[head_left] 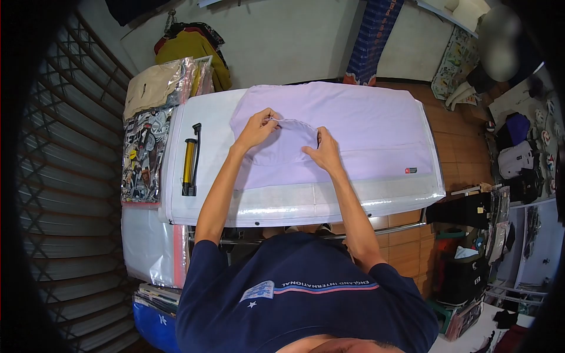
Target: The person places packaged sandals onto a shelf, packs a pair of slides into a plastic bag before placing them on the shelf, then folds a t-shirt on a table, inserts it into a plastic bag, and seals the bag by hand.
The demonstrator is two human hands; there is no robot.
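Observation:
A pale lavender shirt (376, 126) lies spread over the white table. Its small dark-and-red label (410, 170) shows near the lower right. My left hand (258, 130) pinches one end of a raised, curved edge of the fabric. At the other end of that edge, my right hand (322, 150) grips the cloth between thumb and fingers. The edge arches up between both hands. Whether it belongs to the sleeve or the collar, I cannot tell.
A yellow-and-black hand pump (189, 167) lies at the table's left, on the plastic-covered tabletop (276, 206). Packed clothes (143, 156) are stacked beside it, near a folding metal gate (82, 176). Bags (518, 156) line the right side. Another person (500, 70) is at the upper right.

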